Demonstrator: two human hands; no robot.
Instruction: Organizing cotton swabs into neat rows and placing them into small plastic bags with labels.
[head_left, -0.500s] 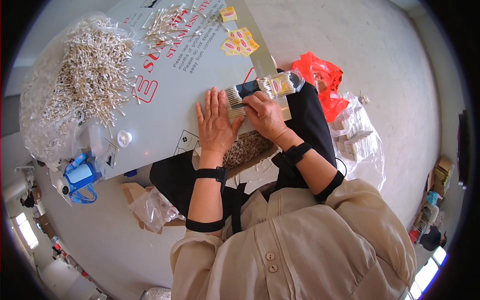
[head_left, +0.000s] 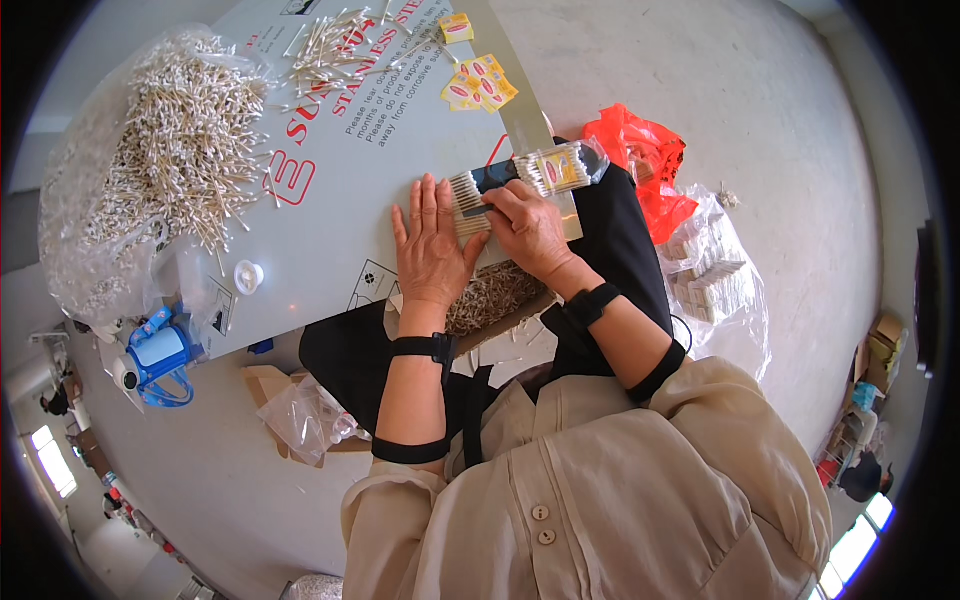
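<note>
My left hand point(head_left: 432, 243) lies flat on the table, fingers stretched out, its thumb side against a row of cotton swabs point(head_left: 465, 191). Just right of it, the bent, closed fingers of my right hand point(head_left: 530, 225) press down at the swabs. A thin dark edge shows by its fingertips, but what they grip is mostly hidden. Beyond these fingers lies a dark flat strip point(head_left: 494, 177). At the strip's far end sits a clear pack of cotton swabs point(head_left: 556, 170) with a yellow label, over the table's right edge.
A big clear bag of loose cotton swabs point(head_left: 185, 140) fills the table's left. More swabs point(head_left: 335, 48) and yellow labels point(head_left: 482, 84) lie at the back. A white cup point(head_left: 249, 276) and blue bottle point(head_left: 160, 355) stand front left. Below my hands is a swab-filled box point(head_left: 495, 298).
Hardly anything differs. My right hand has shifted very slightly, while my left hand stays in place.
</note>
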